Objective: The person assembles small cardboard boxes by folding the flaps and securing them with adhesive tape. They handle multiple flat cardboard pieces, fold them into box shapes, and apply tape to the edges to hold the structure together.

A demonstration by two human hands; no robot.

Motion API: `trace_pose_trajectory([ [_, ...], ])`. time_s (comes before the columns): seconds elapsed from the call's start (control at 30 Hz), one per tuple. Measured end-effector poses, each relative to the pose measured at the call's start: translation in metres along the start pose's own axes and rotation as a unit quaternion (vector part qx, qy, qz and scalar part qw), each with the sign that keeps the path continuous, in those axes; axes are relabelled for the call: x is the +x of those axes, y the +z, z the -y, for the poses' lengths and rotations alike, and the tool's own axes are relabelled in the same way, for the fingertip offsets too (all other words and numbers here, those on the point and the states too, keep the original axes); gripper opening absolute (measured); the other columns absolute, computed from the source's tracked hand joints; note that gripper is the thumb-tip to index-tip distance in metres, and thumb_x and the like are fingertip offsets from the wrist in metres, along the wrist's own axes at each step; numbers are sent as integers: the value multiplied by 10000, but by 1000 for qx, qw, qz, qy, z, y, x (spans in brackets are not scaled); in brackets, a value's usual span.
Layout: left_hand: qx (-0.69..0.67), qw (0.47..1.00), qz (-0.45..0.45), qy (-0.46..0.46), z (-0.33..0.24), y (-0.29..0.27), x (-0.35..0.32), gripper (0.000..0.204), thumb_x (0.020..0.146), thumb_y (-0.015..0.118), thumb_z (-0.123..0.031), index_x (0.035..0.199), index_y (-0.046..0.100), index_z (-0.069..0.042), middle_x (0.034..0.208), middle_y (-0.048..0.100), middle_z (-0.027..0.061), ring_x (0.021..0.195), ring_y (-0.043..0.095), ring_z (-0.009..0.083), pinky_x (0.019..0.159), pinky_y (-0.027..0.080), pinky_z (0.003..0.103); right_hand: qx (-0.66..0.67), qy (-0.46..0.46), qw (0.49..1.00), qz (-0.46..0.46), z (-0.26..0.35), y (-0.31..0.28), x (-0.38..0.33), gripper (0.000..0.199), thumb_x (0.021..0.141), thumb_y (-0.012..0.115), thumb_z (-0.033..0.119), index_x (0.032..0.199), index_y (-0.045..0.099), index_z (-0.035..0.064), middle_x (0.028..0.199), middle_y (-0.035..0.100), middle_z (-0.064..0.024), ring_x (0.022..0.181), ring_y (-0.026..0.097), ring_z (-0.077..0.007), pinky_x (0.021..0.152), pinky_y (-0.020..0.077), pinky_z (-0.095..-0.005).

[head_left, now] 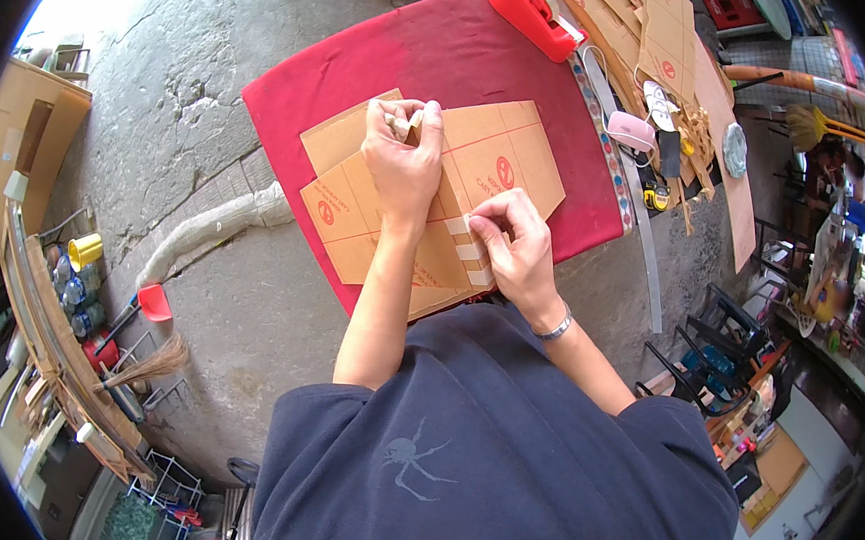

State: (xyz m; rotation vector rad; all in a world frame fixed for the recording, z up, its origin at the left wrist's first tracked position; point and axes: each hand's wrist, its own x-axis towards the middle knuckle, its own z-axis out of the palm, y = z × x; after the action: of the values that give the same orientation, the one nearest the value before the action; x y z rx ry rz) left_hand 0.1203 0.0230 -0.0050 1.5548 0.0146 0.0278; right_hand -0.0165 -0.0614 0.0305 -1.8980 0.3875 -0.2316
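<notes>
A piece of brown cardboard (499, 150) with red printing and fold lines lies on the red cloth-covered table, with other cardboard pieces against it. Pale strips of tape (468, 251) run across its near edge. Above its middle, my left hand (405, 167) is closed, and a small crumpled pale piece of tape (400, 127) shows between thumb and fingers. My right hand (518, 249) pinches at the end of the uppermost strip at the near edge, thumb against forefinger; the fingertips cover part of it.
A red tape dispenser (533, 12) stands at the table's far right corner. Beside the table on the right lie cardboard sheets (625, 16), a pink device (630, 131), a yellow tape measure (656, 195) and a long metal ruler (642, 255). A broom (148, 362) is at left.
</notes>
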Motion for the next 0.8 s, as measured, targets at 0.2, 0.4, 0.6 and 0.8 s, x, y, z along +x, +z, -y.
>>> trace_pose_trajectory([
  [0.2,-25,1000,-5,11,4,1,2,242,902,720,-40,823,493,-61,777,493,-40,704,439,23,627,401,201,-33,17,999,37,7,-2,6,50,905,622,-38,929,581,-22,863,561,-131,718,579,-263,671,484,-353],
  [0.4,-5,1000,-2,6,3,1,2,230,900,724,-46,817,510,-56,759,476,-48,694,433,20,615,396,201,-79,-142,978,130,31,-10,-13,141,827,620,-52,926,542,11,884,566,-147,839,576,-342,762,474,-409],
  [0.6,-13,1000,-6,9,3,0,4,221,900,725,-48,828,516,-54,752,470,-54,695,439,20,618,391,198,177,13,974,139,14,-43,-26,76,867,663,37,858,588,29,909,641,-89,788,613,-157,681,509,-306],
  [0.8,-19,999,-4,43,14,0,6,251,895,718,-66,818,480,-41,762,612,22,667,492,45,606,443,233,73,87,991,64,-4,-40,-18,29,935,645,17,961,658,15,883,629,-77,748,594,-122,661,487,-269],
])
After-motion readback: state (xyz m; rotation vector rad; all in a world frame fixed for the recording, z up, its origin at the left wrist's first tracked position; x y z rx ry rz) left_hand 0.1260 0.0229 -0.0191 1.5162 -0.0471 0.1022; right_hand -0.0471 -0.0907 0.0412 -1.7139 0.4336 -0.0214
